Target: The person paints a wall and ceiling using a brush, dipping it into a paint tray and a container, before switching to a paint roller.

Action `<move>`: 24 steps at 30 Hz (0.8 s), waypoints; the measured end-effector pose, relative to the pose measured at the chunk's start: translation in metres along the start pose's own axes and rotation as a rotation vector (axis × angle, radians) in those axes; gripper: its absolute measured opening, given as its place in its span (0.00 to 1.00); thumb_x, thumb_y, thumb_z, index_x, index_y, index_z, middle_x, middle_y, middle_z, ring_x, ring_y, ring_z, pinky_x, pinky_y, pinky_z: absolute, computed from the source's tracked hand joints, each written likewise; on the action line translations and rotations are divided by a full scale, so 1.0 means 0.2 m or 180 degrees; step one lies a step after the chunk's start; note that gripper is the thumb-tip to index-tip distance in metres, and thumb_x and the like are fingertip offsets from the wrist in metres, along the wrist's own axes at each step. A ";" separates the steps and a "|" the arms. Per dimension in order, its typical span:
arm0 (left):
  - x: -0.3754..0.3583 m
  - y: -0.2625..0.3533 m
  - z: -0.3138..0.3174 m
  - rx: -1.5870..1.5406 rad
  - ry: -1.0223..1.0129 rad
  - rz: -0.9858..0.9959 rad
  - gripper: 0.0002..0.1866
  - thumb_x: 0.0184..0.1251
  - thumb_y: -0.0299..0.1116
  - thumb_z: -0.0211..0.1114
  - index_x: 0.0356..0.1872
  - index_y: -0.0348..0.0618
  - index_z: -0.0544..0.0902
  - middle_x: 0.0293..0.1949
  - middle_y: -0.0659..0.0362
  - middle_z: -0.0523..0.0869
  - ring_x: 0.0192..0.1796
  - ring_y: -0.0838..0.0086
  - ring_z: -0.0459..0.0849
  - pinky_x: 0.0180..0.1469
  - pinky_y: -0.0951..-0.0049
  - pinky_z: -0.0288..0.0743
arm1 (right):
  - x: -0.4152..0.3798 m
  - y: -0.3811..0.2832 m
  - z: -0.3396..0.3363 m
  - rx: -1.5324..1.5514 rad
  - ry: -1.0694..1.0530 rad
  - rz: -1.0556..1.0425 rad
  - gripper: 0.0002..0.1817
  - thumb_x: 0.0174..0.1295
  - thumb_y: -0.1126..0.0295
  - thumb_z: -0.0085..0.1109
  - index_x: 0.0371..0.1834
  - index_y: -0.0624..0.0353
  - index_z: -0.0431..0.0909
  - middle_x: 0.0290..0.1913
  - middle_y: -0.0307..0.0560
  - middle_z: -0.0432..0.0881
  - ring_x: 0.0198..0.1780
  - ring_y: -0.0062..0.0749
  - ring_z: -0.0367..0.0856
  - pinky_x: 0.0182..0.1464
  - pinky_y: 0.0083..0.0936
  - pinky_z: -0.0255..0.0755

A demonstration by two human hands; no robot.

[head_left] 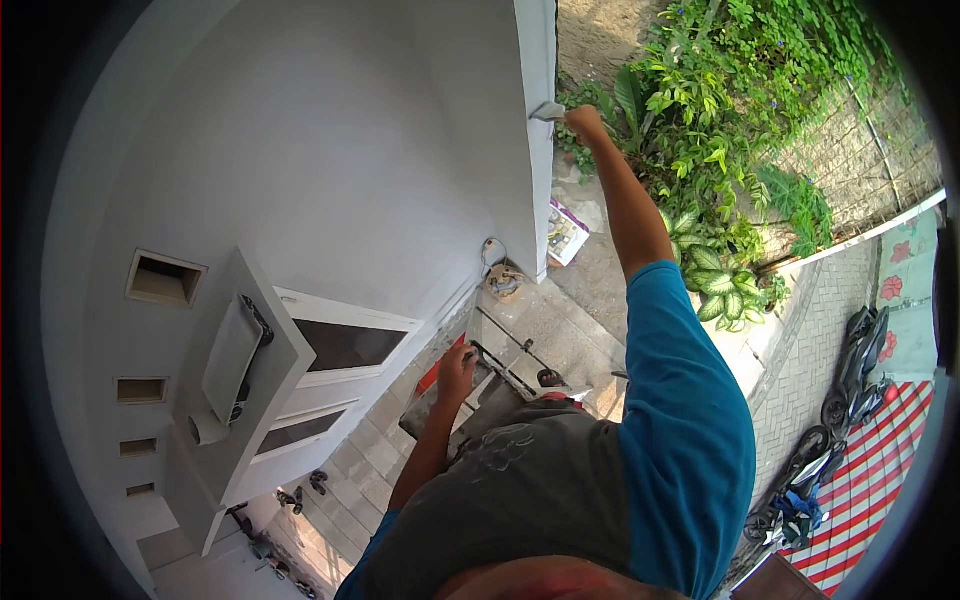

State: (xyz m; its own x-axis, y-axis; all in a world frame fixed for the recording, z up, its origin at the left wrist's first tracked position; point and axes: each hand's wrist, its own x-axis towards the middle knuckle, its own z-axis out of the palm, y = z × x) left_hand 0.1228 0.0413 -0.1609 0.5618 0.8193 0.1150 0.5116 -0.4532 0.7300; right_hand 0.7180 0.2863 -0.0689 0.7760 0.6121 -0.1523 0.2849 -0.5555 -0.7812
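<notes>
My right hand (585,123) is stretched far out, its fingers closed round a putty knife (549,112). The knife's flat blade lies against the edge of the white wall column (537,160). Lower down, my left hand (457,372) is bent closed beside a flat red piece (430,379) and a dark metal frame (503,368). What its fingers grip is too small and partly hidden to make out.
A tub (505,283) with a cable stands at the wall's foot. Beyond the column sits a white and purple box (567,233). Leafy plants (715,275) grow on the right. Motorcycles (800,490) are parked on the paving. A wall ledge (255,375) juts out at left.
</notes>
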 end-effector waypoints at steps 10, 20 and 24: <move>-0.01 -0.01 0.01 -0.0026 0.0001 -0.0033 0.12 0.67 0.32 0.70 0.48 0.40 0.83 0.50 0.48 0.86 0.55 0.51 0.83 0.58 0.56 0.76 | -0.35 -0.95 -0.98 0.2065 -0.0063 -0.1348 0.16 0.73 0.64 0.56 0.47 0.67 0.85 0.15 0.42 0.68 0.15 0.32 0.62 0.21 0.33 0.56; -0.01 -0.03 0.02 -0.0031 -0.0021 -0.0017 0.12 0.68 0.34 0.69 0.48 0.41 0.84 0.50 0.49 0.86 0.55 0.51 0.83 0.58 0.56 0.76 | -0.36 -0.32 -0.32 0.2532 -0.0718 -0.0595 0.16 0.74 0.61 0.59 0.33 0.61 0.82 0.19 0.33 0.68 0.15 0.19 0.59 0.18 0.22 0.52; -0.01 -0.02 0.01 0.0027 -0.0011 0.0017 0.12 0.67 0.33 0.69 0.48 0.41 0.84 0.50 0.49 0.87 0.55 0.51 0.83 0.58 0.56 0.76 | -0.27 -0.06 -0.15 0.1366 -0.0221 -0.0033 0.15 0.69 0.61 0.62 0.31 0.62 0.84 0.20 0.37 0.70 0.17 0.23 0.61 0.19 0.27 0.55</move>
State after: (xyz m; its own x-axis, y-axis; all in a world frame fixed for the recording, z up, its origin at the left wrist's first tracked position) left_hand 0.1203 0.0404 -0.1647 0.5669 0.8155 0.1164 0.5141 -0.4606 0.7236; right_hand 0.6888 0.2422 -0.0340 0.7305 0.6610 -0.1719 0.0215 -0.2737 -0.9616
